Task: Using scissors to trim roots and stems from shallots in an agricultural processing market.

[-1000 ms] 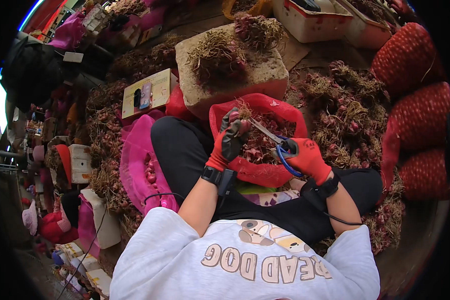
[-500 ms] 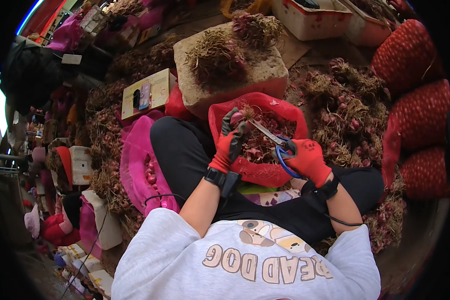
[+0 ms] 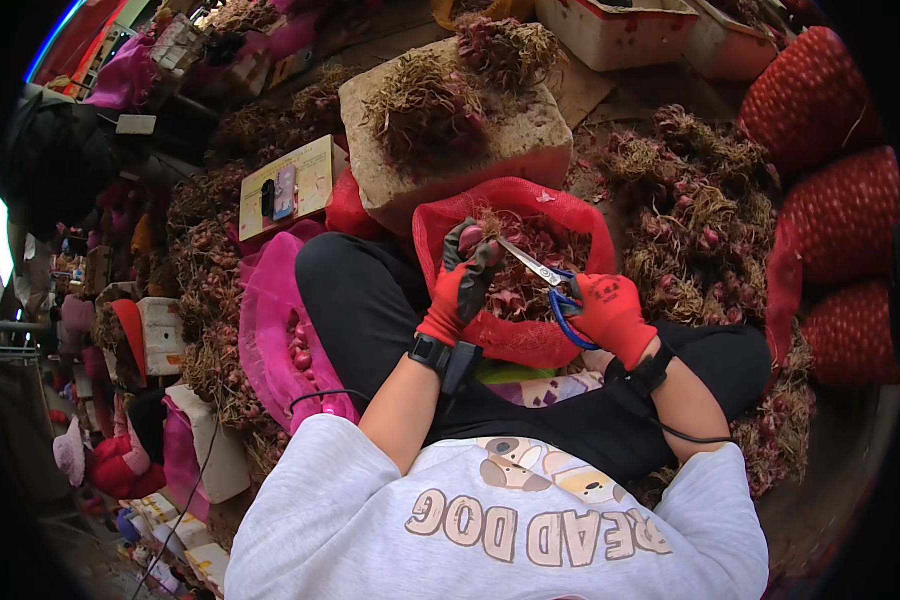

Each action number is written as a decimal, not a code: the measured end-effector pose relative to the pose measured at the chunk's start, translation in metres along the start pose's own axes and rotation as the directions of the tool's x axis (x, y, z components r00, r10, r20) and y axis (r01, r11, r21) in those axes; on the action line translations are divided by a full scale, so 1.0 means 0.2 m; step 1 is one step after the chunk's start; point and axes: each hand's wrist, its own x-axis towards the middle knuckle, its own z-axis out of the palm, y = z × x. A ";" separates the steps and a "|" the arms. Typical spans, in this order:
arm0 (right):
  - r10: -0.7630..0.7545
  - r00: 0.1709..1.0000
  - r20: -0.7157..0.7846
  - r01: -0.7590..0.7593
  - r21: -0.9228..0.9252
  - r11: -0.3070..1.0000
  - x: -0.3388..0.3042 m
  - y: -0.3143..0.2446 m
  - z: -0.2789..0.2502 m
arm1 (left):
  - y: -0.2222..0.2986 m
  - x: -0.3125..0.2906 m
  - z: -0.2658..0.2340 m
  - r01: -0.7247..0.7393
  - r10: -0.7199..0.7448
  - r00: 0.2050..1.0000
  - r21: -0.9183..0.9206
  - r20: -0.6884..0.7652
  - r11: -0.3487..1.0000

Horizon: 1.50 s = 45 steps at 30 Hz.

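My left hand (image 3: 462,278), in a red and dark grey work glove, is closed round a purple-red shallot (image 3: 471,238) with dry roots on it. From the right, my right hand (image 3: 608,312), gloved the same way, grips a pair of scissors (image 3: 545,272) by the blue handles. The metal blades point up and left at the shallot's roots; whether they touch them I cannot tell. Both hands are over a red mesh bag (image 3: 598,235), held wide at its mouth, with reddish skins and trimmings in it.
Bunches of shallots lie on a foam block (image 3: 370,185) ahead and in a heap (image 3: 705,220) to the right. Full red mesh sacks (image 3: 838,215) stand at the far right. A pink net bag (image 3: 265,330) is beside my left knee, near a box lid (image 3: 315,185) with phones.
The scissor blades look more closed than before, and the right hand has turned slightly. The left hand keeps the shallot in nearly the same place. The whole view has shifted a little.
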 end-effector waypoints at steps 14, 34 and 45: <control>0.114 0.992 -0.047 -0.110 0.074 0.991 -0.01 -0.05 0.10 | -0.04 -0.01 0.00 0.174 -0.174 0.984 0.009 -0.040 0.985; 0.075 0.997 0.012 -0.075 0.341 0.937 0.01 0.11 0.16 | 0.04 -0.01 0.02 0.312 -0.331 0.941 -0.191 -0.075 0.930; 0.034 0.998 -0.050 -0.030 0.084 0.996 -0.01 0.03 -0.02 | 0.03 0.01 -0.05 0.408 -0.429 0.903 -0.342 0.017 0.846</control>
